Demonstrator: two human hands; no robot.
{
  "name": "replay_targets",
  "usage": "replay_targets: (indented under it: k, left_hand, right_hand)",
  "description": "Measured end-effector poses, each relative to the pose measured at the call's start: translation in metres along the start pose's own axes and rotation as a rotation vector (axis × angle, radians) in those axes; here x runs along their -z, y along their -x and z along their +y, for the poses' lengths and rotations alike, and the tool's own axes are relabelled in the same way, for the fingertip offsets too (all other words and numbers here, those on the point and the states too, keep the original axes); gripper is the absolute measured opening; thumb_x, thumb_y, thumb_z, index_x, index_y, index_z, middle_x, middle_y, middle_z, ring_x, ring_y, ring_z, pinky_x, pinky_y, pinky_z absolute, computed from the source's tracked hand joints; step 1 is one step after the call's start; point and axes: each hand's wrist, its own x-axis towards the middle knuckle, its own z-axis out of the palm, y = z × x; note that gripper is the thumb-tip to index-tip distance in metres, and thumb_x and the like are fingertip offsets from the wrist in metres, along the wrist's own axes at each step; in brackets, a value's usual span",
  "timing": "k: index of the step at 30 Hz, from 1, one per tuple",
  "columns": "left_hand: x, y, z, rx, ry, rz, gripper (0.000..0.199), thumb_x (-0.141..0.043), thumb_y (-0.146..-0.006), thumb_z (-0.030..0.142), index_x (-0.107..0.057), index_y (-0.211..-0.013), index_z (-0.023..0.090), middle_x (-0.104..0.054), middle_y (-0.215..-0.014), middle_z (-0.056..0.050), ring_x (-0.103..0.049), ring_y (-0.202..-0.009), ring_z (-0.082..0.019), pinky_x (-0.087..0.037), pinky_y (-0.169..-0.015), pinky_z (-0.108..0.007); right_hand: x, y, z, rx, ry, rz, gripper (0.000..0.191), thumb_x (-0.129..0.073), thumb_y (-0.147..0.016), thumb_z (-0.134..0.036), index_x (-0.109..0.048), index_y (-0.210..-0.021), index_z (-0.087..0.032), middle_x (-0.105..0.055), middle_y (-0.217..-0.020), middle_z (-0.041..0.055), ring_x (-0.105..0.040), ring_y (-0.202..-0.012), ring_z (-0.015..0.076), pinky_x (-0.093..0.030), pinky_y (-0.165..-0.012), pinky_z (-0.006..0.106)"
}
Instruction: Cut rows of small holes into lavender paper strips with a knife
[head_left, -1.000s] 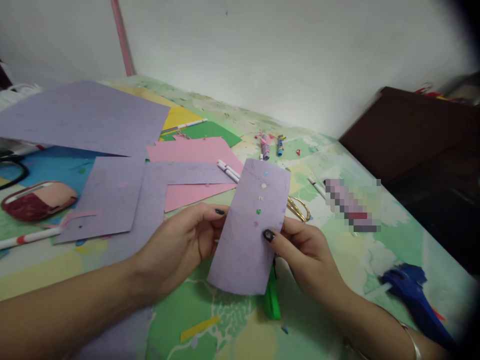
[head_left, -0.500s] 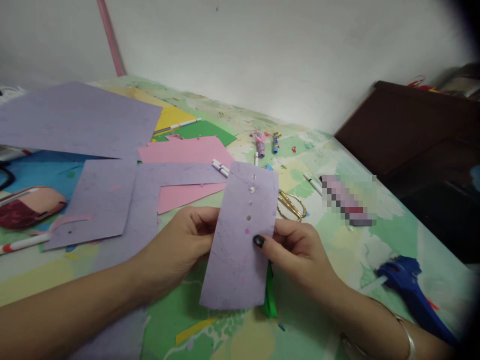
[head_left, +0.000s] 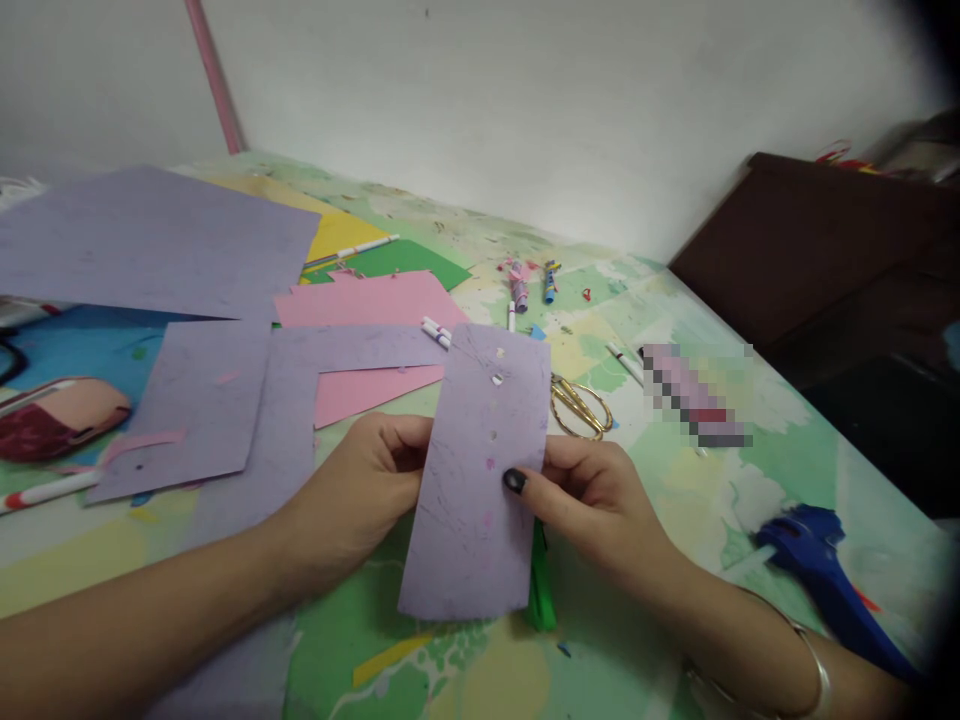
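Note:
Between my hands a strip of purple paper [head_left: 465, 540] stands nearly upright above the table, with a column of several small punched holes down its middle. My left hand [head_left: 375, 470] grips its left edge, the fingers partly hidden behind it. On the right edge, my right hand [head_left: 592, 490] pinches the strip, thumb in front and fingers behind. Gold-handled scissors [head_left: 581, 408] lie just beyond my right hand. A green tool or handle [head_left: 541, 590], partly covered by the strip, is below it.
Purple sheets [head_left: 150, 245], pink paper [head_left: 367, 300] and a pink-and-maroon pouch [head_left: 64, 415] lie to the left. Small rolled paper pieces [head_left: 517, 287] stand farther back. A blue glue gun [head_left: 817, 570] rests at right, near a dark brown cabinet [head_left: 810, 250].
The purple strip has shifted very slightly left, both hands still holding it. The surrounding things have stayed in place.

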Motion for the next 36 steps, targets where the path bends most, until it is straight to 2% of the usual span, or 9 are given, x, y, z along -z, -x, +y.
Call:
replay_targets:
  k: [10,15,22,29,33,36]
  left_hand:
    - [-0.0027,-0.0023,0.0038,-0.028,0.030,-0.021,0.015,-0.084,-0.073,0.026,-0.077,-0.086,0.022,-0.074,-0.074,0.000,-0.062,-0.059,-0.011,-0.048,-0.051,-0.018]
    - [-0.0015,-0.0022,0.0013,-0.010,0.044,-0.027,0.014,-0.083,-0.073,0.023,-0.076,-0.085,0.022,-0.073,-0.072,0.001,-0.062,-0.058,-0.011,-0.049,-0.052,-0.019]
    - [-0.0004,-0.0030,-0.0002,0.064,0.080,-0.071,0.013,-0.081,-0.073,0.024,-0.076,-0.084,0.020,-0.074,-0.075,-0.001,-0.064,-0.062,-0.012,-0.051,-0.055,-0.020]
    - [0.0007,-0.0025,0.0024,0.135,0.128,-0.103,0.020,-0.078,-0.070,0.023,-0.078,-0.090,0.019,-0.076,-0.082,-0.004,-0.065,-0.067,-0.014,-0.051,-0.058,-0.021]
    - [0.0001,-0.0029,0.0026,0.131,0.125,-0.107,0.019,-0.078,-0.071,0.023,-0.078,-0.090,0.019,-0.076,-0.082,-0.005,-0.066,-0.068,-0.015,-0.052,-0.059,-0.022]
    - [0.0003,-0.0036,0.0036,0.117,0.120,-0.132,0.016,-0.078,-0.071,0.024,-0.078,-0.086,0.020,-0.075,-0.079,-0.004,-0.065,-0.066,-0.014,-0.051,-0.058,-0.021]
  right_hand:
    - [0.0011,-0.0002,0.0000,0.006,0.022,-0.014,0.023,-0.062,-0.089,-0.033,-0.069,-0.078,-0.014,-0.054,-0.064,-0.0006,-0.043,-0.056,0.0079,-0.036,-0.049,0.022]
    - [0.0004,-0.0006,-0.0007,0.036,0.047,-0.020,0.023,-0.061,-0.090,-0.033,-0.070,-0.079,-0.014,-0.052,-0.062,-0.0014,-0.041,-0.056,0.0078,-0.035,-0.047,0.021]
    - [0.0030,0.0015,-0.0003,0.037,0.079,-0.022,0.024,-0.061,-0.091,-0.032,-0.072,-0.081,-0.014,-0.056,-0.068,0.0016,-0.047,-0.061,0.0101,-0.040,-0.053,0.024]
    - [0.0043,0.0024,0.0003,0.042,0.084,-0.030,0.025,-0.061,-0.092,-0.034,-0.072,-0.081,-0.014,-0.054,-0.066,0.0010,-0.045,-0.060,0.0108,-0.040,-0.053,0.025]
    - [0.0044,0.0018,0.0015,0.067,0.066,-0.036,0.023,-0.062,-0.091,-0.034,-0.074,-0.085,-0.014,-0.058,-0.068,0.0016,-0.047,-0.060,0.0104,-0.040,-0.052,0.023]
    - [0.0050,0.0018,0.0017,0.043,0.070,-0.033,0.022,-0.063,-0.091,-0.033,-0.072,-0.081,-0.015,-0.055,-0.065,-0.0001,-0.045,-0.058,0.0096,-0.039,-0.052,0.023]
